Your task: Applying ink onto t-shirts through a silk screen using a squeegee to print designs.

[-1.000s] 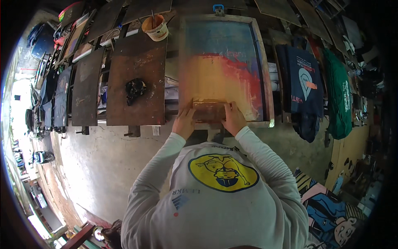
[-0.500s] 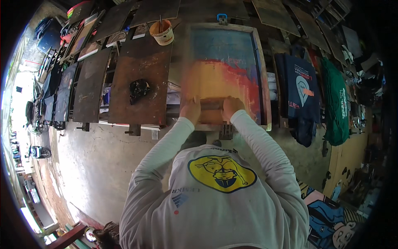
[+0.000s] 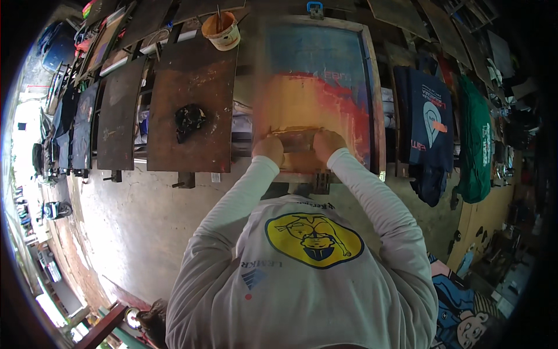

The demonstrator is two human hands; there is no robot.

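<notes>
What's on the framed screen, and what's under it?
On the framed screen are a yellow patch, a red patch and a brown bar, held at its ends by the left hand and right hand. What lies underneath is covered; I cannot tell.

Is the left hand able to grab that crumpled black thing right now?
Probably not: the left hand grips the brown bar. Otherwise, nothing seems to block its way to the crumpled black thing.

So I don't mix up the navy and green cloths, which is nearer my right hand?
The navy cloth with the pale pin-shaped print; it lies between your right hand and the green cloth, which is farther right.
</notes>
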